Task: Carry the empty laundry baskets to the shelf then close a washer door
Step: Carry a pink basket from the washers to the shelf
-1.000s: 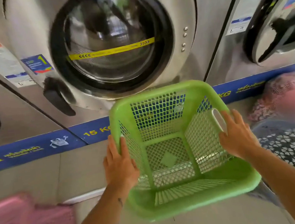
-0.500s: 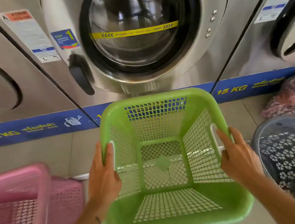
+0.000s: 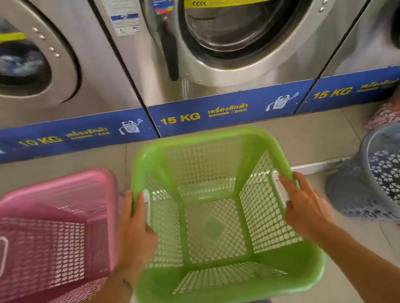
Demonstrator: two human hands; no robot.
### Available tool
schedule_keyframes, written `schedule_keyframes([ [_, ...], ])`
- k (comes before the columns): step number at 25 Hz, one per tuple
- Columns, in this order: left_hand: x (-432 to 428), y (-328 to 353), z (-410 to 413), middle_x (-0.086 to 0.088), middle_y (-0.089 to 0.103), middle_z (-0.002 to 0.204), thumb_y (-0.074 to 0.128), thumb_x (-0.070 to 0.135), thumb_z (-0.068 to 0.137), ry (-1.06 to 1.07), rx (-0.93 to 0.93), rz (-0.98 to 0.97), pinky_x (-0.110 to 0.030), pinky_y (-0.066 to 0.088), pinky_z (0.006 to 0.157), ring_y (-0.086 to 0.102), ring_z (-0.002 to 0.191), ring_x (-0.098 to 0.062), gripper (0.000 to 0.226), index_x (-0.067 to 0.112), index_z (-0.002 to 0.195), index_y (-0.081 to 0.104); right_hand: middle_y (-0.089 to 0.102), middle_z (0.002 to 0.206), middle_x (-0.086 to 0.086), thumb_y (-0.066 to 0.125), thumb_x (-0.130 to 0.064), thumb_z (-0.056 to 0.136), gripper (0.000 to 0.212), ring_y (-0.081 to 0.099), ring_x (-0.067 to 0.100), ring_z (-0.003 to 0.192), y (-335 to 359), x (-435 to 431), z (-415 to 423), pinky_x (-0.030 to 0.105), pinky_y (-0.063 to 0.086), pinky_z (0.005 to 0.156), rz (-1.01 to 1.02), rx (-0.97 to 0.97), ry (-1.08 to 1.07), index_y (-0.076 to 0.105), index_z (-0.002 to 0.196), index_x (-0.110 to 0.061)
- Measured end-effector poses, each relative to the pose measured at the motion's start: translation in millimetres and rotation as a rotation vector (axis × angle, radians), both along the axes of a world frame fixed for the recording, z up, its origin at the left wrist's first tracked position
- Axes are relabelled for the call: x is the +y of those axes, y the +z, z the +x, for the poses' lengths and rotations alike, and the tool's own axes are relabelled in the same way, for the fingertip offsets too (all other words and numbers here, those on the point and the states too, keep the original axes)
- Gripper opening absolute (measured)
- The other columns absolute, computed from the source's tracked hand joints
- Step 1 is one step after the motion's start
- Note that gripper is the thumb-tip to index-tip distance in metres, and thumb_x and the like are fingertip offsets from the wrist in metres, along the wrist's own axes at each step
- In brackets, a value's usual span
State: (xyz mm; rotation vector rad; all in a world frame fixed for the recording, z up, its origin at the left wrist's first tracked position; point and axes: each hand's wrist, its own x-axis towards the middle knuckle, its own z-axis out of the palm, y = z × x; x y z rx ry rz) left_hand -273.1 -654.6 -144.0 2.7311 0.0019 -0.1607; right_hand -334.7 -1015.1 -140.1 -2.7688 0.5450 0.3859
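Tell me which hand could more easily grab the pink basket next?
Probably the left. The left hand grips the rim of the green basket right beside the pink basket, while the right hand holds the opposite rim, with the whole green basket in between.

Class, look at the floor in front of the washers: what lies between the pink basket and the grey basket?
The head view shows the empty green basket there, held at its side rims by the left hand and the right hand.
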Motion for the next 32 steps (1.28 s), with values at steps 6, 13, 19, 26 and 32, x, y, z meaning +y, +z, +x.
schedule_keyframes([
  [6,13.1,-36.7,-21.8,0.008,-0.010,0.162,0.051,-0.011,0.080,-0.011,0.078,-0.091,-0.002,0.046,0.071,0.016,0.145,-0.015,0.087,0.021,0.154,0.018,0.026,0.152,0.004,0.062,-0.002,0.074,0.087,0.062,0.032,0.095,-45.4,24.2,-14.2,0.037,0.056,0.062,-0.026,0.121,-0.047,0.027,0.149,-0.030],
  [13,6.3,-125.1,-25.5,-0.001,-0.002,0.163,0.052,-0.009,0.082,0.028,0.058,-0.093,-0.032,0.023,0.115,0.009,0.150,-0.024,0.081,0.016,0.152,0.020,0.012,0.156,0.000,0.066,-0.001,0.065,0.105,0.057,0.042,0.106,-98.8,15.7,-10.7,0.045,0.058,0.071,0.006,0.184,-0.055,0.015,0.152,-0.030],
  [19,0.5,-125.4,-29.3,-0.006,0.004,0.162,0.051,-0.005,0.080,0.000,0.161,-0.073,-0.028,0.025,0.112,0.016,0.148,-0.026,0.083,0.015,0.152,0.017,-0.001,0.159,-0.006,0.067,-0.010,0.063,0.106,0.050,0.047,0.115,-102.6,16.2,-22.3,0.052,0.056,0.081,0.107,0.240,-0.030,0.010,0.149,-0.033],
  [26,2.0,-15.9,-24.1,-0.004,0.068,0.117,0.050,0.006,0.085,0.096,0.398,-0.254,-0.033,0.056,0.055,0.069,0.074,-0.014,0.052,0.026,0.132,0.055,0.020,0.160,0.004,0.063,-0.020,0.081,0.076,0.033,0.032,0.140,-1.6,53.1,-21.1,0.046,0.035,0.113,0.281,0.160,0.036,0.031,0.149,-0.021],
  [32,33.4,110.5,-70.6,0.009,0.065,0.105,0.047,0.005,0.091,0.165,0.298,-0.414,-0.016,0.048,0.073,0.063,0.085,-0.009,0.035,0.029,0.109,0.064,0.038,0.150,0.006,0.060,-0.016,0.086,0.064,0.038,0.026,0.136,110.8,104.2,-20.2,0.040,0.032,0.111,0.353,0.057,0.196,0.038,0.145,-0.016],
])
